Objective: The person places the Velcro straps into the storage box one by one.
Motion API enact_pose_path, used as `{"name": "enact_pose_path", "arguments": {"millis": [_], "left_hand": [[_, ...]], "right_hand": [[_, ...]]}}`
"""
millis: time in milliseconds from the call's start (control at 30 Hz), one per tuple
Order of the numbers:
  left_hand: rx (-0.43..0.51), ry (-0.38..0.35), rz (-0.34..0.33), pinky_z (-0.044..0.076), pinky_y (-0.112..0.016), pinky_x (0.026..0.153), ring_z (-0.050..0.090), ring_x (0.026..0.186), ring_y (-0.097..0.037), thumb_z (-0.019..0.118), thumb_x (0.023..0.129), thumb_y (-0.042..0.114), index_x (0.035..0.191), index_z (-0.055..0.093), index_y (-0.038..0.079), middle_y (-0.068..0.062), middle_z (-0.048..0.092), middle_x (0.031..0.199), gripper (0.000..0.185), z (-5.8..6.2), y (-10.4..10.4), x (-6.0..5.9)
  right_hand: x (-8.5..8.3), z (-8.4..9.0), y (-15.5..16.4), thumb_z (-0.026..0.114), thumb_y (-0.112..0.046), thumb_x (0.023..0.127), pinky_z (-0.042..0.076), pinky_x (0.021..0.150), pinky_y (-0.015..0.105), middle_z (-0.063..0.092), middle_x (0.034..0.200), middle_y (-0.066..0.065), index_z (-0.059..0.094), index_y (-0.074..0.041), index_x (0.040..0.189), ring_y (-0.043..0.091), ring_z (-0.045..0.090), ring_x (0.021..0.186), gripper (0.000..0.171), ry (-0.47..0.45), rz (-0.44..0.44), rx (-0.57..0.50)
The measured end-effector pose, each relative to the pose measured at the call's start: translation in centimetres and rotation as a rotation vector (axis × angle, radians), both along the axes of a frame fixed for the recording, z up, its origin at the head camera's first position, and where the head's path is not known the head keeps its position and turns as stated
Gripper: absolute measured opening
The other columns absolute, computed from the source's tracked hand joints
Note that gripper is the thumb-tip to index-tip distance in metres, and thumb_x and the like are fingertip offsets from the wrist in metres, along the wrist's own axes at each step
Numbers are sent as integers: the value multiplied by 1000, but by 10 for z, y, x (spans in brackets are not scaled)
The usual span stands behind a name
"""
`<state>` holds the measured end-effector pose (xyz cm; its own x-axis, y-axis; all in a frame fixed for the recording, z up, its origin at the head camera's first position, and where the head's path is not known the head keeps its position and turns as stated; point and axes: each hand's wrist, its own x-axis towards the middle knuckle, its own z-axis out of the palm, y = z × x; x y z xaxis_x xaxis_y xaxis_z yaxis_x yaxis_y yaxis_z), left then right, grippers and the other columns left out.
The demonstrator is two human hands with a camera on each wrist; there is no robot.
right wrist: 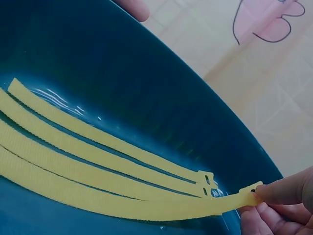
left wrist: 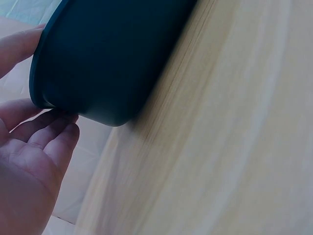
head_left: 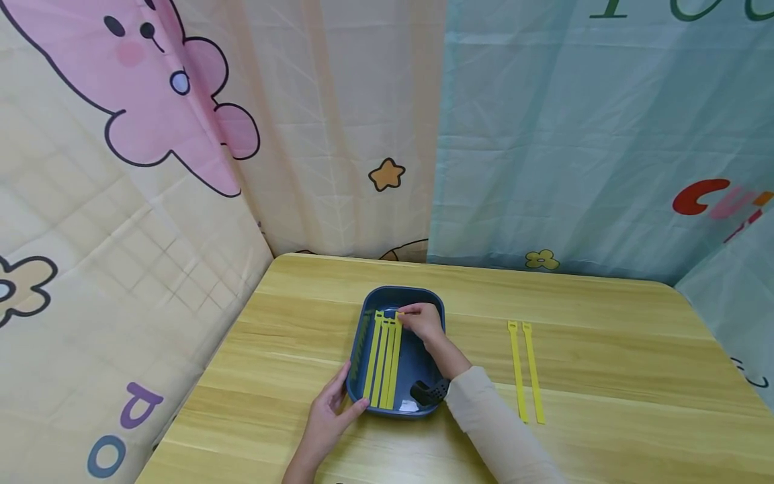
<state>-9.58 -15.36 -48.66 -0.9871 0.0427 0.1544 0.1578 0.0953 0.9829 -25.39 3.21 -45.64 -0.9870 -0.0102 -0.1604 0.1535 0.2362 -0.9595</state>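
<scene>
A dark blue tray (head_left: 369,304) sits on the wooden table (head_left: 574,302). Several yellow straps (head_left: 382,363) lie lengthwise inside it. My right hand (head_left: 421,320) reaches into the tray and pinches the far head end of the rightmost strap (right wrist: 244,198) between thumb and fingers. My left hand (head_left: 331,410) rests against the tray's near left corner (left wrist: 54,98), thumb on the rim and fingers straight along its outer wall. Two more yellow straps (head_left: 525,371) lie side by side on the table to the right.
A black wrist camera (head_left: 429,391) sits on my right forearm over the tray's near edge. Cartoon-printed curtains (head_left: 181,134) close in the table at the back and on the left. Bare wood stretches right of the loose straps.
</scene>
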Motion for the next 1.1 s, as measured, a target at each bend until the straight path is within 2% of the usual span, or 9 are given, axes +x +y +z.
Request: {"name": "enact_pose_path", "arguments": {"millis": [467, 900, 1100], "left_hand": [[-7, 13, -5, 26, -32, 102, 26, 130, -37, 71, 81, 13, 139, 30, -4, -26, 23, 144, 73, 0, 0, 0], [-8, 16, -6, 26, -32, 102, 27, 129, -36, 72, 80, 15, 139, 31, -4, -25, 23, 144, 74, 1, 0, 0], [5, 8, -8, 27, -31, 102, 27, 129, -37, 72, 80, 14, 140, 30, -4, -25, 22, 144, 75, 2, 0, 0]], "right_hand": [[0, 1, -1, 65, 1, 83, 52, 62, 26, 63, 82, 10, 69, 5, 88, 18, 54, 67, 8, 19, -36, 55], [1, 1, -2, 64, 2, 83, 54, 66, 29, 64, 84, 11, 68, 5, 88, 19, 58, 71, 7, 27, -73, 90], [2, 1, -2, 65, 0, 83, 55, 69, 32, 65, 86, 12, 68, 5, 89, 21, 59, 75, 8, 60, -83, 116]]}}
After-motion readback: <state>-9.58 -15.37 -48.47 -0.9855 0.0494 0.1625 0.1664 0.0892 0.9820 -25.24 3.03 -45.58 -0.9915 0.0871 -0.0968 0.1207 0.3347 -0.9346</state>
